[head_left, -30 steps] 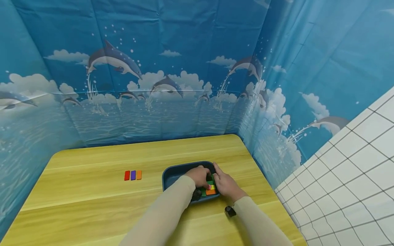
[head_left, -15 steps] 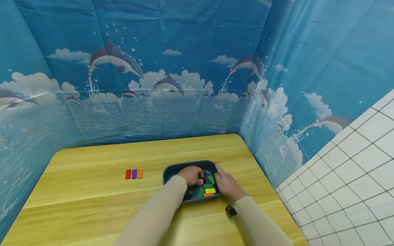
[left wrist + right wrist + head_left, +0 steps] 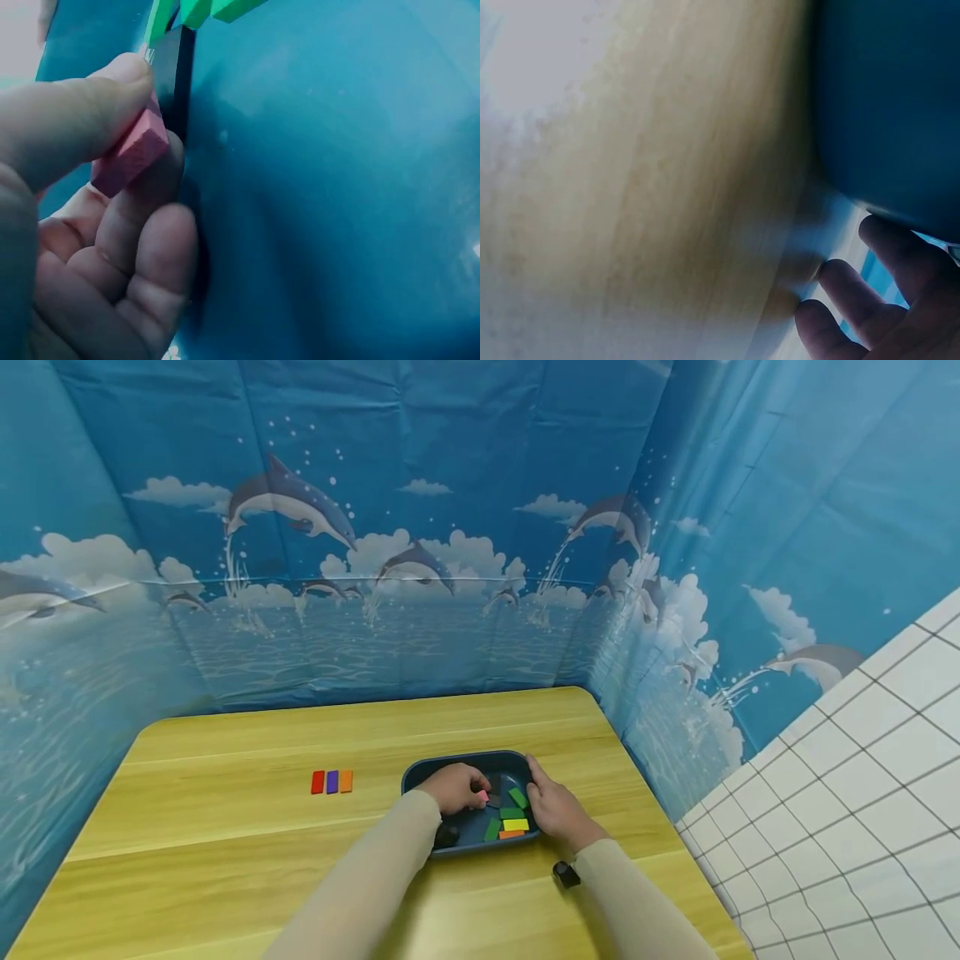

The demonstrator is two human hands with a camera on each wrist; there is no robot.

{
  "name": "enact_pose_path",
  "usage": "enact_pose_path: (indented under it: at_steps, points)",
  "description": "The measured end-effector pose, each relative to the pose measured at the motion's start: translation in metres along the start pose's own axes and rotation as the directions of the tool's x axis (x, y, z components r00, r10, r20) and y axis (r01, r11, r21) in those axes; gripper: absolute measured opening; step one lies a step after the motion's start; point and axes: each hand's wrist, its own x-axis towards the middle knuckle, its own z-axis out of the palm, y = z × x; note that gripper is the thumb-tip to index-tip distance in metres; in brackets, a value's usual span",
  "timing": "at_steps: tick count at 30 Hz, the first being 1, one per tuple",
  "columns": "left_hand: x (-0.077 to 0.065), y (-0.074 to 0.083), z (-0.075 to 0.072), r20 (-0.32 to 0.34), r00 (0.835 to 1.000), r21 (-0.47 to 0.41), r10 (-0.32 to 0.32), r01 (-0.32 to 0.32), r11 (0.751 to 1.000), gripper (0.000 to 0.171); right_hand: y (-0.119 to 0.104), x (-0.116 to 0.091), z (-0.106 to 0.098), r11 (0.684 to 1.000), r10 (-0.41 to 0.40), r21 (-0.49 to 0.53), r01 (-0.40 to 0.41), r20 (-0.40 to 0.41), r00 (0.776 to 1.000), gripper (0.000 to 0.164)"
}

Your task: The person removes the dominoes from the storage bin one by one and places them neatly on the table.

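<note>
My left hand [image 3: 452, 787] is inside a dark blue bin [image 3: 471, 827] and pinches a small pink block [image 3: 139, 150] between thumb and fingertips. A black block [image 3: 174, 79] lies on the bin floor just beyond that hand. Toward the bin's right end are several green blocks [image 3: 512, 813], a yellow block [image 3: 515, 824] and an orange block [image 3: 512, 835]. Against the outside of the right wall rests my right hand [image 3: 558, 810], its fingers extended and the thumb by the rim. In the right wrist view one fingertip touches the bin; two others are apart from it.
On the wooden table [image 3: 225, 843], left of the bin, a red block [image 3: 318, 782], a purple block [image 3: 332, 782] and an orange block [image 3: 346, 781] stand in a row. A dolphin-print curtain [image 3: 420, 635] hangs behind the table.
My left hand has moved left inside the bin with the pink block, uncovering the green, yellow and black blocks. The right hand stays against the bin's right wall.
</note>
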Motion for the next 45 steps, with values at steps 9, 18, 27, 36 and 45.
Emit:
enact_pose_path:
  at_steps: [9, 18, 27, 36, 45]
  points:
    - [-0.018, -0.003, -0.017, -0.070, 0.997, -0.125, 0.033, -0.041, 0.991, 0.023, -0.001, 0.000, 0.001, 1.000, -0.010, -0.011, 0.010, -0.002, 1.000, 0.060]
    - [-0.042, -0.003, -0.041, -0.151, 0.988, -0.188, 0.017, -0.046, 0.981, 0.029, -0.005, 0.000, 0.000, 1.000, 0.000, -0.023, 0.000, 0.008, 1.000, 0.061]
    - [-0.070, -0.022, -0.067, -0.240, 0.971, -0.315, -0.011, -0.067, 0.947, 0.030, -0.010, -0.001, 0.001, 0.998, 0.021, -0.057, -0.019, 0.026, 0.999, 0.062]
    - [-0.116, -0.059, -0.104, -0.360, 0.919, -0.405, -0.162, 0.002, 0.914, 0.030, -0.012, -0.002, -0.002, 0.998, 0.010, -0.056, -0.007, 0.051, 0.999, 0.062]
    - [-0.165, -0.118, -0.136, -0.345, 0.900, -0.433, -0.265, 0.098, 0.896, 0.054, -0.012, -0.001, -0.002, 0.997, 0.002, -0.075, 0.002, 0.054, 0.999, 0.063]
